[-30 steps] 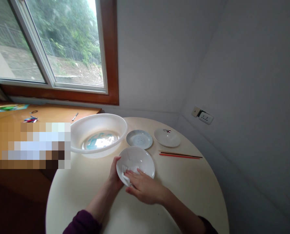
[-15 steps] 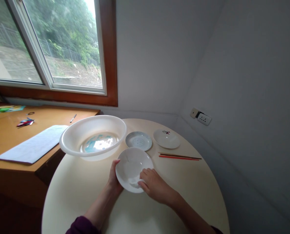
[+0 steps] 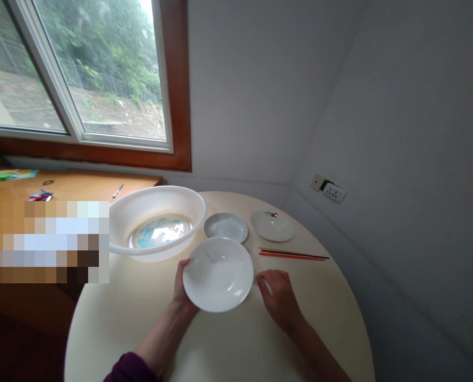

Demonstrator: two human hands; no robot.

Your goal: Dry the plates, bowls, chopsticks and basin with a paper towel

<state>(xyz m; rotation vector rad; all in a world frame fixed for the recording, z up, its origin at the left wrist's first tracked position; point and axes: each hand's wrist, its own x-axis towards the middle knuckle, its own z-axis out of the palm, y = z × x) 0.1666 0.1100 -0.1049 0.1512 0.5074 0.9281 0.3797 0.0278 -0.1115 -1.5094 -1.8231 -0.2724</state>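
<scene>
Clamped on the left rim of the round white ceramic plate (image 3: 218, 273), my left hand (image 3: 181, 284) holds it over the round cream table (image 3: 332, 318). My right hand (image 3: 278, 294) rests curled just right of the plate, apart from it. A white scrap (image 3: 267, 286) shows at its fingers, and I cannot tell if it grips. Beyond the plate sit a translucent white plastic basin (image 3: 119, 223), a small blue-grey dish (image 3: 225, 227), a small white dish (image 3: 272, 227) and thin red and dark chopsticks (image 3: 294, 254).
</scene>
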